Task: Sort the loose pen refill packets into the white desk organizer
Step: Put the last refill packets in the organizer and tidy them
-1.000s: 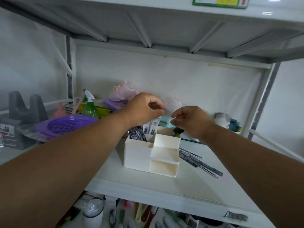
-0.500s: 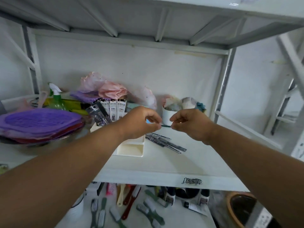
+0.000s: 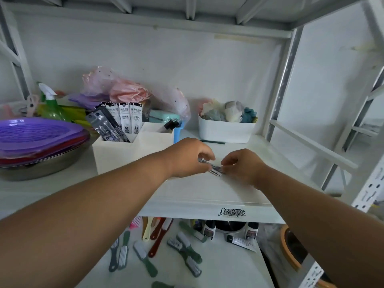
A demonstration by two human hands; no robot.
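The white desk organizer stands on the shelf, left of centre. Several white and dark refill packets stand upright in its back left compartment. To its right, loose dark refill packets lie on the shelf surface. My left hand reaches over them and pinches their left end between thumb and fingers. My right hand has its fingers curled on their right end. Most of the loose packets are hidden under both hands.
A purple strainer in a steel bowl sits at the left, with a green spray bottle behind it. A white tub of cloths stands at the back right. Brushes lie on the lower shelf. Metal rack posts rise at the right.
Both hands came down from beside the organizer to the shelf surface and closed on the loose packets. The view has shifted right and down.
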